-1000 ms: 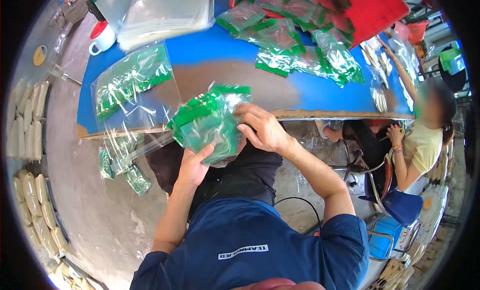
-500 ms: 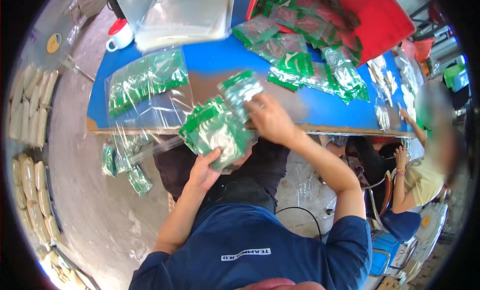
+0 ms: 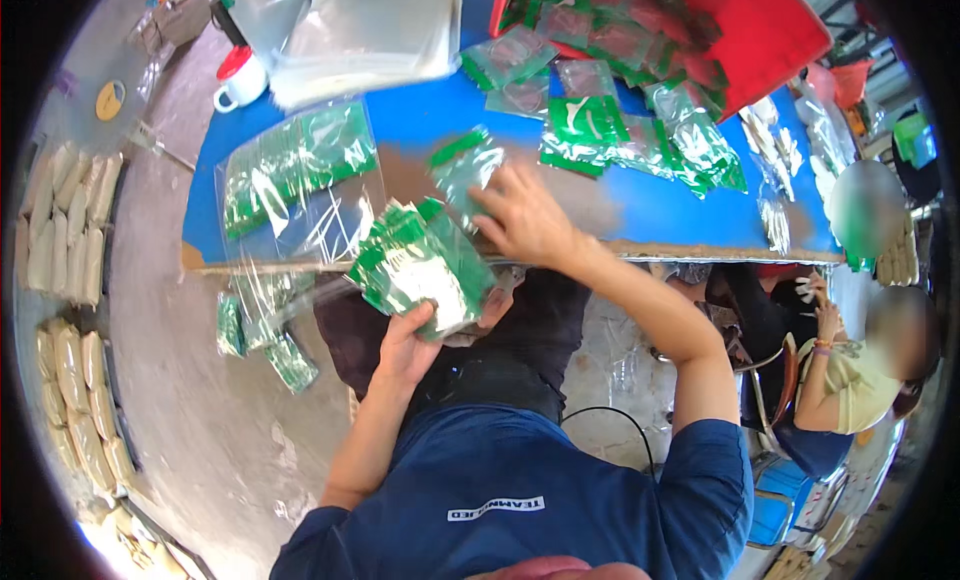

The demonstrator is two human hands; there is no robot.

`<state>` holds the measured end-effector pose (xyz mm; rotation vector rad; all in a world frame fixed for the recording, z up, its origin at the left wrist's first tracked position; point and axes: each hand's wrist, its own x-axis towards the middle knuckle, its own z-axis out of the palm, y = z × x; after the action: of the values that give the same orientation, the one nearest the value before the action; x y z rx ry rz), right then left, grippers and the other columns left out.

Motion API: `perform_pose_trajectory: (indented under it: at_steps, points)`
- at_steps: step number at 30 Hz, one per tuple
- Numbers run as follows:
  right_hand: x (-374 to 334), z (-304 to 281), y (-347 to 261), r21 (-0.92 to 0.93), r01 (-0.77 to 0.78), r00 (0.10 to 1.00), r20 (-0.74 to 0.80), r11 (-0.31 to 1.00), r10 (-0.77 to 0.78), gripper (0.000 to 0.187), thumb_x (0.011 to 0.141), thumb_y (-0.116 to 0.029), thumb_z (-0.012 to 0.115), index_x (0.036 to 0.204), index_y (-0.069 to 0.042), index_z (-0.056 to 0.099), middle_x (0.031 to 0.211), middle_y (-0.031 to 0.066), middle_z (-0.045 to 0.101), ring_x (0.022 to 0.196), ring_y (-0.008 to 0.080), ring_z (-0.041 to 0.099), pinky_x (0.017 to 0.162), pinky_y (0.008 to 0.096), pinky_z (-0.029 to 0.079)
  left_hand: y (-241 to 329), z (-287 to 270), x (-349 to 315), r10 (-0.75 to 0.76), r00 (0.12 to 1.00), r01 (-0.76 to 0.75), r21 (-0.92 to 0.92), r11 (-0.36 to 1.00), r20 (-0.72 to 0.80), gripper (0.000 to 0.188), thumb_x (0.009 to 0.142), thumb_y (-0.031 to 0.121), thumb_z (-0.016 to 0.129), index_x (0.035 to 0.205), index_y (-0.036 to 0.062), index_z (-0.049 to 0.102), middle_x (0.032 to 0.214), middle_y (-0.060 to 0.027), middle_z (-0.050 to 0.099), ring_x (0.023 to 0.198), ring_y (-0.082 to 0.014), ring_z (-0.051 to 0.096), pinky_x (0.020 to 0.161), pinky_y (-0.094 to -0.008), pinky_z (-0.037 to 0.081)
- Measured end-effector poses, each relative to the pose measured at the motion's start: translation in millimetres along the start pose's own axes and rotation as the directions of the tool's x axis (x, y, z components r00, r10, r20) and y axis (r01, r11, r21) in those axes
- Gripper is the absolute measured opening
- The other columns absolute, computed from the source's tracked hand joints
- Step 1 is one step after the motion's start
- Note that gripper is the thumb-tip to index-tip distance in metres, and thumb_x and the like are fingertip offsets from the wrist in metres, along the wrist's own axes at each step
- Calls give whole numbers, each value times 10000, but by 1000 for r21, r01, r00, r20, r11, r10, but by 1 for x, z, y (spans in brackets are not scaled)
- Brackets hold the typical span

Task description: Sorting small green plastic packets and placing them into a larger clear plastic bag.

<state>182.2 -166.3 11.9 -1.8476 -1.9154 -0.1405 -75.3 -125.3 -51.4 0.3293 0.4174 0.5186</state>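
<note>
My left hand [image 3: 408, 348] grips a fanned stack of clear packets [image 3: 420, 270] with green ends, above my lap near the table's front edge. My right hand [image 3: 525, 215] is just right of the stack, its fingers bent on the edge of a single green-ended packet [image 3: 468, 168]. That packet is slightly blurred, and part of it is hidden by my fingers. To the left, a large clear bag [image 3: 300, 225] lies on the table with rows of green-ended packets [image 3: 300, 165] inside, its open end hanging over the edge.
A tipped red bin [image 3: 770, 50] spills loose packets [image 3: 583, 130] onto the blue table [image 3: 690, 225]. Clear plastic sheets [image 3: 370, 40] and a white mug [image 3: 240, 80] with a red top stand at the back left. Filled bags [image 3: 285, 360] hang below the edge. A co-worker [image 3: 835, 380] sits at right.
My right hand and the single packet have shifted slightly left. The stack in my left hand has tilted a little. The co-worker's hand has drawn back from the table.
</note>
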Motion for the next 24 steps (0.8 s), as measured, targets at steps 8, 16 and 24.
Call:
perform_pose_trajectory:
  at_steps: [8,16,24]
  points:
    - [53,14,80,-164,-146,949,-301,976,92,414,970,-330,539,1235,-14,576,1300,228,537,1266,421,454,1065,484,370,2,8,7,29,997,-23,76,997,-74,609,862,45,691,1404,64,415,1322,-68,548,1239,-226,532,1090,-419,407]
    - [-18,-3,5,351,52,997,34,935,-69,298,935,-286,600,1080,-29,639,1120,190,605,1047,370,591,939,448,463,13,21,-3,50,999,-46,215,976,-12,657,843,23,707,1422,38,396,1358,-115,531,1268,-266,519,1086,-463,415]
    - [13,3,84,-222,-437,889,-251,871,382,497,925,-410,618,1202,1,594,1291,237,560,1192,411,529,996,470,434,-5,6,12,-41,995,55,160,986,-86,615,863,5,680,1414,53,412,1340,-93,542,1255,-251,525,1084,-434,419]
